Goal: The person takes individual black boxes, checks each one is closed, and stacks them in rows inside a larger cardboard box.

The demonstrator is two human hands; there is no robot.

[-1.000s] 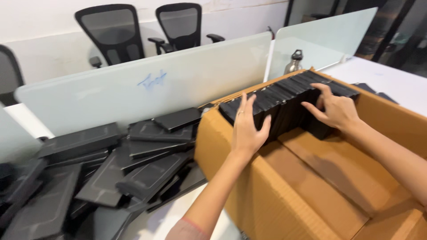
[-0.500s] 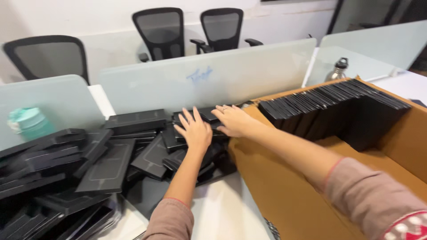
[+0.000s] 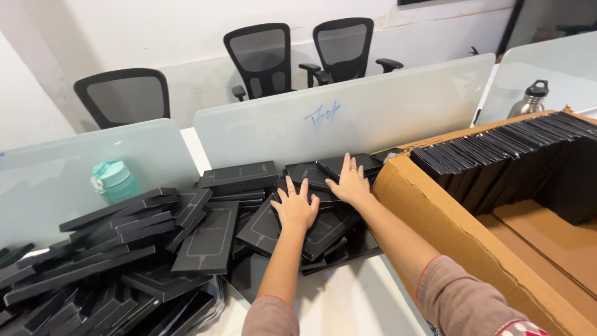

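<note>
I pressed my left hand (image 3: 296,208) and right hand (image 3: 350,185), fingers spread flat, on the slippery black boxes (image 3: 292,218), steadying the pile.

Left hand (image 3: 295,208): palm down, fingers spread flat, arm stretched straight forward, forearm bare, sleeve at the elbow. Right hand (image 3: 351,185): palm down, fingers fanned and extended, just beside the left hand and slightly farther forward; arm reaching in diagonally from the right, sleeve pushed up above the forearm.
</note>
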